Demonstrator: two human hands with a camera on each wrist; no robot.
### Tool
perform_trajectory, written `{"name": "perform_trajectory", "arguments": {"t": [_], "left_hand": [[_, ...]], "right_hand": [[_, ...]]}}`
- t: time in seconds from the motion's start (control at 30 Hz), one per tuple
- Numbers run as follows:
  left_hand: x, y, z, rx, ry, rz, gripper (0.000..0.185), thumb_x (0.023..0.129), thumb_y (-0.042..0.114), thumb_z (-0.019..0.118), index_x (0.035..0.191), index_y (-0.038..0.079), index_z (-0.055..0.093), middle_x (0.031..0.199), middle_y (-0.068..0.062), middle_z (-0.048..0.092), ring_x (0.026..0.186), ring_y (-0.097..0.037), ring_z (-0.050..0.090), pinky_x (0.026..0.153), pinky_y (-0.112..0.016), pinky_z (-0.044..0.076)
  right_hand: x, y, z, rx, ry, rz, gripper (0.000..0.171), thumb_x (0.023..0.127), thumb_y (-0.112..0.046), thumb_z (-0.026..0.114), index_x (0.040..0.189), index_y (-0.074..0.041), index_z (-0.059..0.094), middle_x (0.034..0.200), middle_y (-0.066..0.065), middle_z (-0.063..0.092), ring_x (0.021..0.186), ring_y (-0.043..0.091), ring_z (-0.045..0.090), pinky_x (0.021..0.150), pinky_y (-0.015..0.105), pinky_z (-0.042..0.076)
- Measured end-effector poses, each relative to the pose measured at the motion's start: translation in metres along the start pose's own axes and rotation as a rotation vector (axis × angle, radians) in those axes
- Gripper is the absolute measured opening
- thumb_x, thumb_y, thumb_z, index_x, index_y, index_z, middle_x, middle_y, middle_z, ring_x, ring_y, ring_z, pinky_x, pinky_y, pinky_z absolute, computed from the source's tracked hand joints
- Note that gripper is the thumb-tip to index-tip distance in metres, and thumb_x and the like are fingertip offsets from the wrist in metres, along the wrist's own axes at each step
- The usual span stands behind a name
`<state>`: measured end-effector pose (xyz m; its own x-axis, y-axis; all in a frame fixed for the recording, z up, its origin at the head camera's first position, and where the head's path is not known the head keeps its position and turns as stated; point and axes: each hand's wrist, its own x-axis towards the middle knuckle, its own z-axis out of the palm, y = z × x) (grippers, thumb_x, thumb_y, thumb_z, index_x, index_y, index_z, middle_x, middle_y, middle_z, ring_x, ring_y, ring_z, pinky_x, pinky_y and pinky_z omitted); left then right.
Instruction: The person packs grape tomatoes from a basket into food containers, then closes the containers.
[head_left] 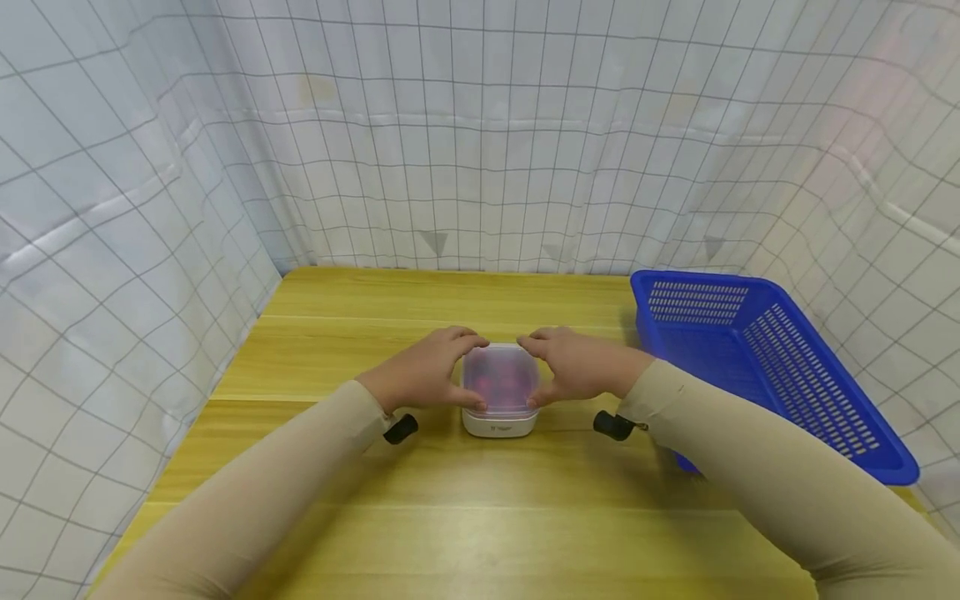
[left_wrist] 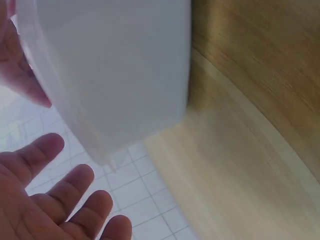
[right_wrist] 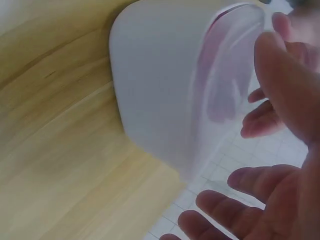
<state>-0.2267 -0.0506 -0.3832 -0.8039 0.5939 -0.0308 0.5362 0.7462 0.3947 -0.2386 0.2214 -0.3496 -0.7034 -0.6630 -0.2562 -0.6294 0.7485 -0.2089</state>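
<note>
Small white lidded container (head_left: 500, 392) at frame centre on the wooden table (head_left: 480, 500), flanked symmetrically by left hand (head_left: 423, 371) and right hand (head_left: 576, 365), curled fingers and thumbs clasping its translucent lid edges, both equally near.

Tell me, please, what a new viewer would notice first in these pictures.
First the small white container with a translucent lid at the middle of the wooden table, something pink showing through. The left hand and right hand hold it from both sides. A blue plastic basket stands to its right.
</note>
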Motion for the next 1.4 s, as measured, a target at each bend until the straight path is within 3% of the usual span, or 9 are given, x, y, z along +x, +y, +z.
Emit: {"name": "perform_trajectory", "arguments": {"t": [0.1,0.3,0.63,0.97,1.4], "left_hand": [[0.002,-0.002,0.000,0.001,-0.057,-0.039,0.101,0.081,0.069,0.081,0.159,0.015,0.046,0.164,-0.009,0.044,0.151,-0.033,0.042,0.119,-0.054,0.042],[0.002,-0.005,0.001,-0.018,-0.102,-0.051,0.098,0.083,0.070,0.079,0.158,0.016,0.047,0.166,-0.009,0.041,0.153,-0.033,0.039,0.121,-0.055,0.040],[-0.001,-0.003,0.003,-0.021,-0.103,-0.059,0.101,0.082,0.068,0.080,0.161,0.017,0.044,0.169,-0.011,0.036,0.154,-0.035,0.038,0.121,-0.055,0.040],[-0.001,-0.002,0.007,0.012,-0.096,-0.035,0.105,0.086,0.069,0.076,0.165,0.012,0.036,0.173,-0.014,0.028,0.156,-0.039,0.034,0.123,-0.056,0.036],[-0.012,-0.004,0.007,0.022,-0.113,-0.027,0.103,0.092,0.068,0.069,0.168,0.011,0.027,0.176,-0.012,0.020,0.159,-0.040,0.028,0.127,-0.056,0.030]], "right_hand": [[0.005,0.000,0.003,-0.004,-0.064,0.021,0.107,0.089,-0.064,0.075,0.167,-0.008,0.027,0.171,0.020,0.031,0.158,0.042,0.030,0.124,0.056,0.035],[0.007,0.000,0.007,-0.013,-0.050,0.004,0.103,0.090,-0.061,0.076,0.165,-0.006,0.032,0.169,0.020,0.035,0.157,0.042,0.032,0.125,0.054,0.034],[0.005,0.000,0.009,-0.012,-0.059,0.024,0.102,0.090,-0.059,0.077,0.165,-0.006,0.033,0.168,0.021,0.036,0.155,0.042,0.035,0.122,0.054,0.039],[0.007,-0.002,0.010,-0.038,-0.073,0.027,0.105,0.091,-0.063,0.074,0.164,-0.002,0.032,0.168,0.022,0.035,0.155,0.041,0.036,0.124,0.053,0.036],[0.005,0.000,0.012,-0.054,-0.073,0.037,0.101,0.092,-0.061,0.074,0.164,-0.003,0.034,0.168,0.020,0.036,0.154,0.044,0.037,0.124,0.054,0.036]]}}
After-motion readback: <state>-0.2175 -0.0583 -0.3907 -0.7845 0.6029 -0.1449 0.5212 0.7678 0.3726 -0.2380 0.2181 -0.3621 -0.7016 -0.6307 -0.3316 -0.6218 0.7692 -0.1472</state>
